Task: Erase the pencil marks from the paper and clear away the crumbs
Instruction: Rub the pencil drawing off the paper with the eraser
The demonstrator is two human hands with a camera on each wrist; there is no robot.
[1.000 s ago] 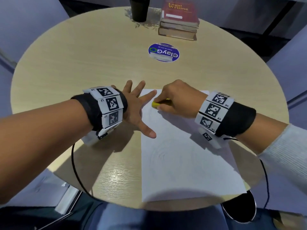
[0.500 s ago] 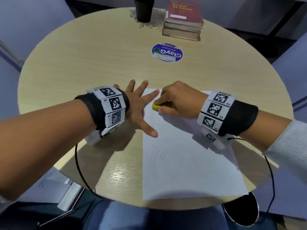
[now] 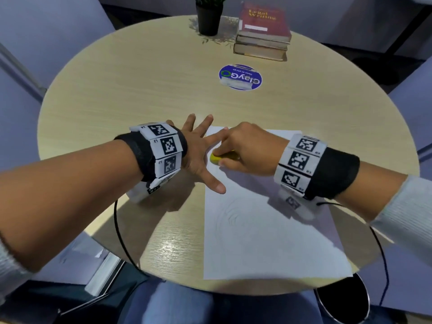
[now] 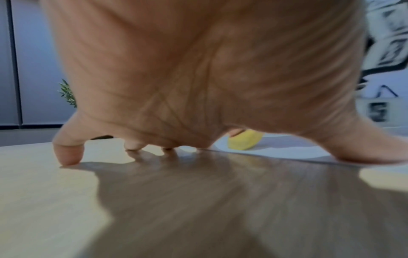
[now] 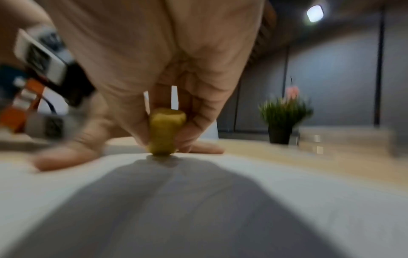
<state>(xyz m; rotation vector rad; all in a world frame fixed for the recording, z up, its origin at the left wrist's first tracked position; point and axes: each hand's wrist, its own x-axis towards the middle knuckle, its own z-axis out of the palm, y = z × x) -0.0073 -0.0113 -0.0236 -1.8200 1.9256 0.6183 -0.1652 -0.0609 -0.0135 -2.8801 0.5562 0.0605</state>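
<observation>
Plainly, the paper (image 3: 268,230) at the bench's (image 3: 140,90) near edge is thin and apt to slide or crease, so it wants pinning flat near the rubbing. The left hand (image 3: 196,155) presses its far-left corner, fingers spread; the right hand (image 3: 247,148) pinches the small, firm yellow eraser (image 3: 216,158) end-down there.

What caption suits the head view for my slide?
Right hand rubs a yellow eraser on paper steadied by the left hand.

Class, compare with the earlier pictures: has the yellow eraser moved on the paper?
Yes, slightly. The eraser in the right hand has slid down the paper, away from its far edge and closer to the left hand's thumb.
</observation>
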